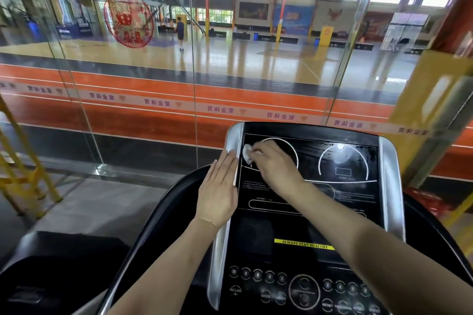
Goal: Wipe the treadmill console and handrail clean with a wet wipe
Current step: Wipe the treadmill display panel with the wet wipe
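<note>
Wet wipe, white and crumpled into a small wad, sits on the far left part of the treadmill console, pinched under the fingertips of the right hand against the glossy black display panel, at the left edge of the left white dial ring. Streaks show on the panel near the right dial. The left hand lies flat, fingers pressed together, on the silver trim strip along the console's left edge, just beside the wipe. Both forearms reach in from the near side, the right one crossing the panel. The curved black handrail runs down the left, and a glass wall stands beyond the console's far edge.
</note>
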The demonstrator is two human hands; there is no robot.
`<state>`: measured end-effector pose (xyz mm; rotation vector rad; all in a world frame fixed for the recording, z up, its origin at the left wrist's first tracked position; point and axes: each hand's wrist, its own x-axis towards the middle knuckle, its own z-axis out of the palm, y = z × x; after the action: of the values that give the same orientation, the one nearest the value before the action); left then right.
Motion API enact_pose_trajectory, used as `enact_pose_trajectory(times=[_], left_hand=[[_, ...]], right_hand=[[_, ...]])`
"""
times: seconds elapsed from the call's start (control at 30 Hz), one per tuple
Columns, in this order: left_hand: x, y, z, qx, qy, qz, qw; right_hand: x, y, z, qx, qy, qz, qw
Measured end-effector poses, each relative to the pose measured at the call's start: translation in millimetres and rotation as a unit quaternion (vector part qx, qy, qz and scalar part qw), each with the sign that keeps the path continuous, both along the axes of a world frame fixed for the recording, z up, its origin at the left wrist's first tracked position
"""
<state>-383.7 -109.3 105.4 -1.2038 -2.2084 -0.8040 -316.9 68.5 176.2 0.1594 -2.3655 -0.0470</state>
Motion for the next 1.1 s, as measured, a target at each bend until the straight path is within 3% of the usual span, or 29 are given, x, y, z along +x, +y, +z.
enact_pose_trajectory(times=[0.2, 0.37, 0.57, 0.67, 0.9, 0.97, 1.1], left_hand=[[-0.3, -0.4, -2.6, 0.0, -0.014, 0.007, 1.0], [0.4, 0.6, -5.1, 0.011, -0.038, -0.018, 0.999], [0.2, -3.4, -6.8, 0.02, -0.033, -0.038, 0.999], [1.8, -5.0, -9.1, 0.024, -0.028, -0.039, 0.999], [5.3, -8.9, -15.3, 0.033, -0.043, -0.042, 0.998], [6.2, -9.1, -14.5, 0.044, -0.043, -0.046, 0.997], [5.1, -7.9, -18.1, 0.061, -0.04, -0.045, 0.996]], right_hand=[[-18.9, -1.1, 16.7, -0.034, -0.045, -0.069, 0.996], [34.0, -27.5, -27.3, 0.01, -0.082, 0.025, 0.996], [-13.8, -8.6, 40.3, -0.01, -0.066, -0.051, 0.996], [-13.0, -8.9, 36.8, -0.032, -0.086, -0.068, 0.993], [48.6, -35.7, -44.5, -0.005, -0.065, 0.08, 0.995], [28.5, -27.7, -26.5, 0.008, -0.068, 0.051, 0.996], [-17.4, -3.6, 15.1, -0.08, -0.042, -0.057, 0.994]])
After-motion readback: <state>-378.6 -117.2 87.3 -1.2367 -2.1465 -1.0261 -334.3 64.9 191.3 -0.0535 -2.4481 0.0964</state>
